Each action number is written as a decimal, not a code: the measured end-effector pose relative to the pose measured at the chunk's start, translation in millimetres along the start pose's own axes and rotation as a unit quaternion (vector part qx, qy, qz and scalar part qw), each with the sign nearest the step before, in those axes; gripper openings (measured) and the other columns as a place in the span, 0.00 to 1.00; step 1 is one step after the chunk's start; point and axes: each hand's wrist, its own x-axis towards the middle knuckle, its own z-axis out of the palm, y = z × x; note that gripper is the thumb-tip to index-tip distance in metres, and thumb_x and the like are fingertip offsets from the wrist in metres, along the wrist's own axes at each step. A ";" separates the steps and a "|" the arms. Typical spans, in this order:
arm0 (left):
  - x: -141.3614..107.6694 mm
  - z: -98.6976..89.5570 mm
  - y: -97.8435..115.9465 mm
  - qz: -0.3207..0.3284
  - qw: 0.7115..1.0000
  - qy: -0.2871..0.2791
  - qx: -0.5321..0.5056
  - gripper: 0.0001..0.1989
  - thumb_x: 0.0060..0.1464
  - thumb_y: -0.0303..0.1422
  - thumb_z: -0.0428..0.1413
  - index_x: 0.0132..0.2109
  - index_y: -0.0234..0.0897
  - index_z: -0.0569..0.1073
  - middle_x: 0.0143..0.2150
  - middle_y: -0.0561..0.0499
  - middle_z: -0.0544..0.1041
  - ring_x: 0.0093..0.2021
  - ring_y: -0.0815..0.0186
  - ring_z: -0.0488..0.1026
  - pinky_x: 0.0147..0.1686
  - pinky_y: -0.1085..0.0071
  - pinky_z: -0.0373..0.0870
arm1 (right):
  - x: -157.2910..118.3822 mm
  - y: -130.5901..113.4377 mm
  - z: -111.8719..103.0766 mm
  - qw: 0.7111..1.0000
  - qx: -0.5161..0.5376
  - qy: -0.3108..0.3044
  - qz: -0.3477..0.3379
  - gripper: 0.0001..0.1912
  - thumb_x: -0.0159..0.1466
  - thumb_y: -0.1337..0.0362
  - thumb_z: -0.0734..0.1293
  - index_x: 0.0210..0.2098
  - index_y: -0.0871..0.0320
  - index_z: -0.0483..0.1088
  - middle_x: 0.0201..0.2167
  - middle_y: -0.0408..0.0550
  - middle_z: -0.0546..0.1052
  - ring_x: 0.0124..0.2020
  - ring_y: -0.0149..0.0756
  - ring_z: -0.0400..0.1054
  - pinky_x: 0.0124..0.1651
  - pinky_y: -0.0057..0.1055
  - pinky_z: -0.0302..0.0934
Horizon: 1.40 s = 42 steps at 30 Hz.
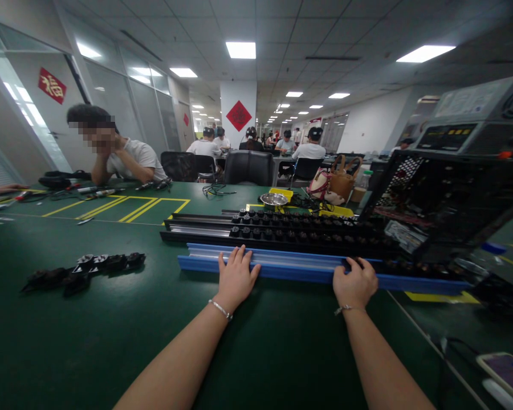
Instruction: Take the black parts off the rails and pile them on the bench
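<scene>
A long blue channel-shaped rail (294, 269) lies across the green table in front of me, its left stretch bare and its right end filled with dark round parts. My left hand (236, 276) rests on the rail's near wall, its fingers stretched over the trough. Farther right, my right hand (355, 283) curls its fingers over the near edge, gripping the rail. Just behind it are black rails (196, 235) holding rows of small black parts (282, 234). Several loose black and white parts (106, 263) lie to the left of my hands.
An opened computer case (461, 199) stands at the right behind the rails. A metal bowl (274, 199) and yellow trays (336, 211) sit beyond them. A phone (507, 373) lies at the lower right. Another person (132, 156) leans on the table at the far left.
</scene>
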 end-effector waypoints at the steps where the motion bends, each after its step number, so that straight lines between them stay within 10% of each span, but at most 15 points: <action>1: -0.1 -0.1 0.2 -0.001 1.000 -0.001 0.000 0.25 0.61 0.47 0.38 0.57 0.42 0.67 0.63 0.46 0.63 0.63 0.56 0.56 0.61 0.43 0.45 | -0.2 -0.4 0.1 1.000 -0.001 0.000 0.001 0.19 0.52 0.63 0.59 0.40 0.63 0.74 0.49 0.59 0.68 0.51 0.51 0.59 0.53 0.49 0.50; 42: 0.4 -2.6 1.1 -0.009 1.000 -0.011 -0.001 0.25 0.61 0.47 0.38 0.57 0.42 0.67 0.63 0.46 0.63 0.63 0.56 0.56 0.61 0.44 0.45 | -7.5 -12.3 -2.4 0.999 -0.005 -0.023 -0.025 0.19 0.53 0.63 0.58 0.38 0.62 0.75 0.48 0.58 0.69 0.47 0.48 0.60 0.50 0.45 0.51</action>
